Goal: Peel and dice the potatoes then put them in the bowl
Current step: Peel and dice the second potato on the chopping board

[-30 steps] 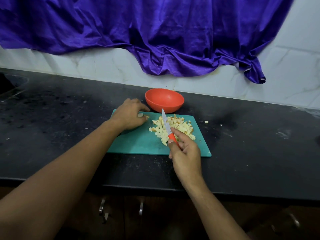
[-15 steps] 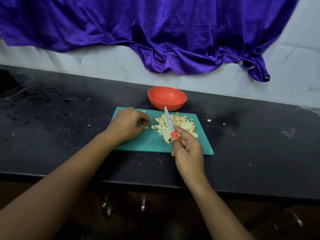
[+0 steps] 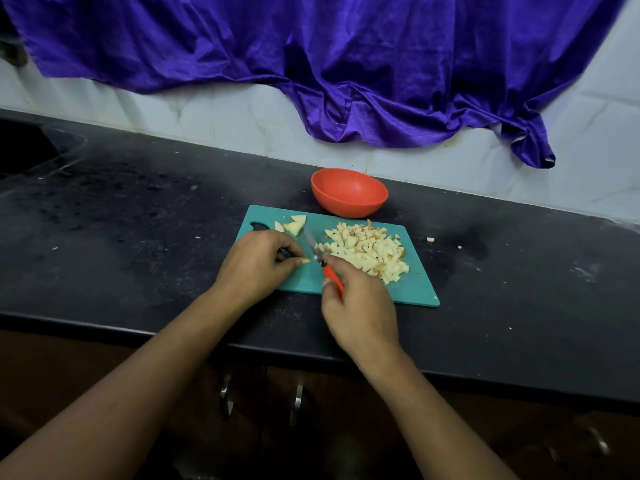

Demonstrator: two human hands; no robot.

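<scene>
A teal cutting board lies on the black counter. A pile of diced potato covers its right half. Three larger potato chunks lie near its far left corner. My left hand pinches a small potato piece against the board. My right hand grips a knife with an orange handle; its blade points away, just right of that piece. An empty orange bowl stands just behind the board.
The black counter runs left and right, with its front edge below my hands. A few potato crumbs lie right of the board. Purple cloth hangs on the white wall behind. Cabinet handles show under the counter.
My left hand pulled back toward me with a small piece, uncovering the chunks at the board's far left. My right hand brought the knife left, out of the pile, beside that piece.
</scene>
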